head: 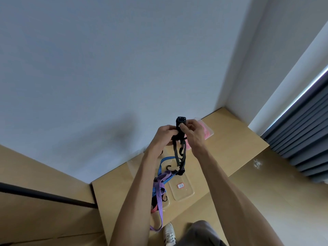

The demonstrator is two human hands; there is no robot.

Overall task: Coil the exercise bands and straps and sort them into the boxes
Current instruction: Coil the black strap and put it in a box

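Head view: black strap (179, 153) held raised above the surface (230, 157), clear of the boxes (182, 189), presumably so the slack hangs free for coiling. Left hand (164, 134) curled round the gathered upper part; right hand (191, 129) pinching just below the buckle (181, 119). Long axis near vertical, buckle end up, tail down among blue (164, 159) and purple bands (164, 175).

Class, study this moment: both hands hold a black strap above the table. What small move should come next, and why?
Probably wind the hanging tail up into the bundle. The left hand and right hand grip the black strap near its buckle end, yet its loose length dangles, uncoiled, toward the clear box on the table. Coiling should come before boxing.
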